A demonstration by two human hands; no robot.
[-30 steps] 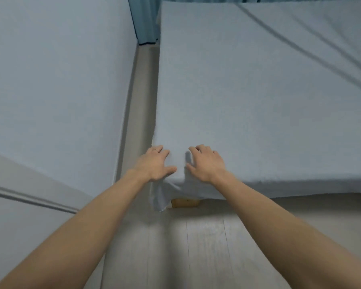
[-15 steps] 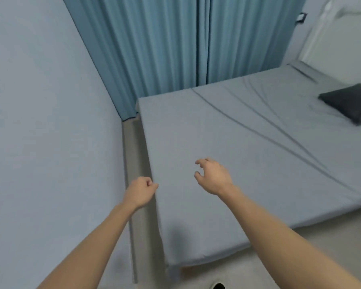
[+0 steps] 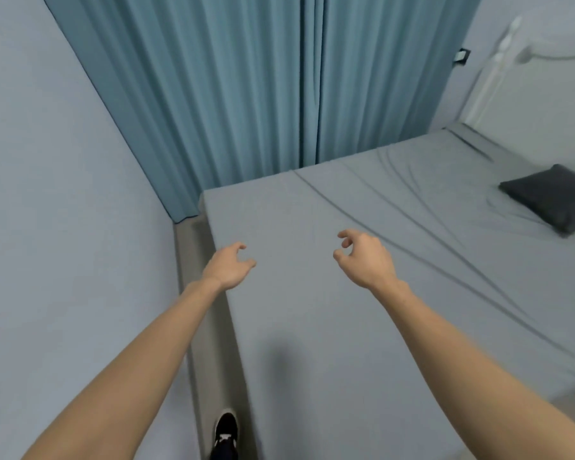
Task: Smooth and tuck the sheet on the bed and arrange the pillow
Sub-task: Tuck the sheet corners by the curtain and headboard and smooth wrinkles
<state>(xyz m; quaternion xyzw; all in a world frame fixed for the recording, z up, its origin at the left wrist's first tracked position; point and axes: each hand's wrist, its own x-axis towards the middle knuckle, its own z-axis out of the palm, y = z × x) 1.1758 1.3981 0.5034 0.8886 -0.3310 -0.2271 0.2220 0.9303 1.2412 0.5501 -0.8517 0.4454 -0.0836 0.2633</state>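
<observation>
Both hands hang above the near part of the bed with nothing in them. Left hand point(image 3: 228, 266) sits over the bed's left edge, fingers loosely curled and spread, empty. Right hand point(image 3: 365, 257) is over the middle of the mattress, fingers bent like claws, thumb apart from them, also empty; whether either touches the cloth cannot be told.

Under them lies the pale grey fitted sheet point(image 3: 312, 327), flat and smooth near the hands. To the right of the right hand several long creases run slantwise from the far edge toward the near right side. A dark grey square pillow point(image 3: 551, 199) rests well apart from both hands, at the far right by the white headboard point(image 3: 528, 104), with small wrinkles in the sheet around it.

Left of the bed a narrow strip of beige floor point(image 3: 196, 293) separates it from the plain light blue wall point(image 3: 63, 227). A black shoe with white marking point(image 3: 225, 433) stands in that strip at the bottom. Teal pleated curtains point(image 3: 263, 88) hang behind the far edge of the bed.
</observation>
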